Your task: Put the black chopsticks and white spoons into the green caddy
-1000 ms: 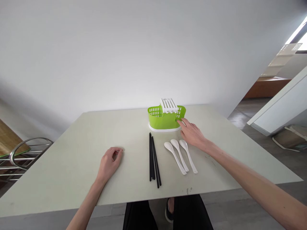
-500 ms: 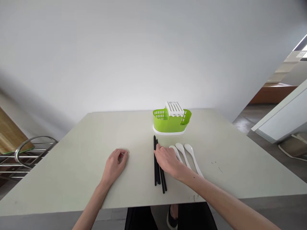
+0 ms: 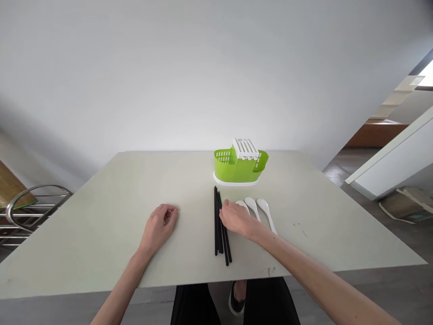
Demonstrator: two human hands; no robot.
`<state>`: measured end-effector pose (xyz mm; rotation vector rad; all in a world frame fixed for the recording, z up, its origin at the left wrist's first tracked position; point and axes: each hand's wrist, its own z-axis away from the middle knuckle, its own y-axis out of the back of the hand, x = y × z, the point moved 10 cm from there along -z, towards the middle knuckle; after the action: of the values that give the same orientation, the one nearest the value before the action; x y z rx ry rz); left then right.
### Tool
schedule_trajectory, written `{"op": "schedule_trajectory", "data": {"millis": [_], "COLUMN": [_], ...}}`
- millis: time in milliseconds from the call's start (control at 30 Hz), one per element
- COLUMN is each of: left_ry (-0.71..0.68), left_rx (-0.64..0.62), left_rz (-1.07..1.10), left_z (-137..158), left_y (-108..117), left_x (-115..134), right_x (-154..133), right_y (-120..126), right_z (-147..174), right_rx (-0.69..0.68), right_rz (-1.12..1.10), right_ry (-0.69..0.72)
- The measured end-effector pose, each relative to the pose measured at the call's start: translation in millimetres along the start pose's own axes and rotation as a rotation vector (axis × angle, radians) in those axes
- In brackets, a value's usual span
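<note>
Several black chopsticks lie lengthwise on the table, grouped loosely with their far ends toward the green basket. My right hand is curled at the right side of this bundle, its fingertips closed against the chopsticks; the exact grip is partly hidden. Under and beyond that hand, three white spoons lie side by side, bowls pointing away, handles partly covered by my wrist and forearm. To the left, my left hand rests on the tabletop, thumb and fingers curled together with nothing visible inside.
A green utensil basket with a white slotted top and white base stands behind the chopsticks, near the wall. The pale table has its front edge close to my legs. A metal rack stands at the left.
The view has shifted slightly. My right hand has moved a little to the right relative to the chopsticks, uncovering more of them. My left hand and the basket have stayed put.
</note>
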<state>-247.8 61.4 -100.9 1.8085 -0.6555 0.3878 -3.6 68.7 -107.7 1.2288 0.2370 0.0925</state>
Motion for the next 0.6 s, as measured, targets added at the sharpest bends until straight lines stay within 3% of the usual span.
{"op": "schedule_trajectory", "data": {"millis": [600], "left_ry": [0.019], "left_rx": [-0.014], "left_rz": [0.015], "left_z": [0.9], "left_y": [-0.9], "left_x": [-0.8], "right_x": [1.2], "right_y": [0.7], "right_z": [-6.7], "right_rx": [-0.008], "right_rz": [-0.111], "right_ry": [-0.018]}}
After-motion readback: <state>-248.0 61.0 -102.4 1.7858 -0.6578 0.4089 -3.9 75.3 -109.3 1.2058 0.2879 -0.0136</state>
